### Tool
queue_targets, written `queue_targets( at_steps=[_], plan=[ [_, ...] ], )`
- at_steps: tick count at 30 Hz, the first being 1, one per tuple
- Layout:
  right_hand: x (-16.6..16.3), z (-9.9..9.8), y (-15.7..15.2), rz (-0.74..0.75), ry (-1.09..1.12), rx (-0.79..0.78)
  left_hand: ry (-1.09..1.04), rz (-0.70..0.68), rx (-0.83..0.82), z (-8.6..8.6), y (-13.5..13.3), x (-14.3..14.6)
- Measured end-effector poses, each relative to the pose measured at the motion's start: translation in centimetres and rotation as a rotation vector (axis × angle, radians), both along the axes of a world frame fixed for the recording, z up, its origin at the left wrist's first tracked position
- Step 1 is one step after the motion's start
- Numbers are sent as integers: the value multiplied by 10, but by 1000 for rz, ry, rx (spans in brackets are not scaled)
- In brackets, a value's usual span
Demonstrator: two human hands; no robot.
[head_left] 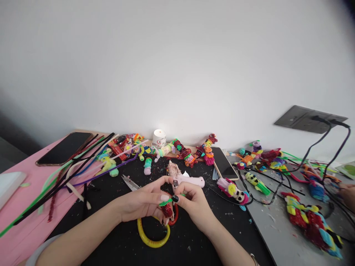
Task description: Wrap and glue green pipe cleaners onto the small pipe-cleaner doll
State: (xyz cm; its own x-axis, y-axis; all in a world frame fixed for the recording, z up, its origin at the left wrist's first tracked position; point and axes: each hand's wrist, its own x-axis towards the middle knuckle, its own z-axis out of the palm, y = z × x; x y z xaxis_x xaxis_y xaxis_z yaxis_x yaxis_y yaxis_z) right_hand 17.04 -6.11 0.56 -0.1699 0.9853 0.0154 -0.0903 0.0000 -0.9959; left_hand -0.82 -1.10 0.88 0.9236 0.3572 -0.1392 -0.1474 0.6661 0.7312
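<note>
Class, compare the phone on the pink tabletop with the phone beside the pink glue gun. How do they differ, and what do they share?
The left phone lies on the pink tabletop. The right phone lies at the edge of the black mat, by the glue gun. The left phone's rim looks coppery, while the right phone's looks pale. Both lie face up with dark screens.

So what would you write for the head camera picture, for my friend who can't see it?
The left hand and right hand pinch a small red fuzzy piece with a green strip, over a yellow ring on a black mat. Behind them lie a pink glue gun, scissors and a row of colourful fuzzy-wire dolls.
</note>
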Motion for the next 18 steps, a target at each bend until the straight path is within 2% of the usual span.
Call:
queue_targets(
  at_steps=[5,12,18],
  plan=[
    [0,3,-1,64,118,-35,-54,-57,-7,1,0,0],
    [-5,10,-7,42,58,-27,-107,-165,-46,6,-4,1],
    [-12,12,-10,28,26,11,-84,-186,-90,5,-7,0]
  ],
)
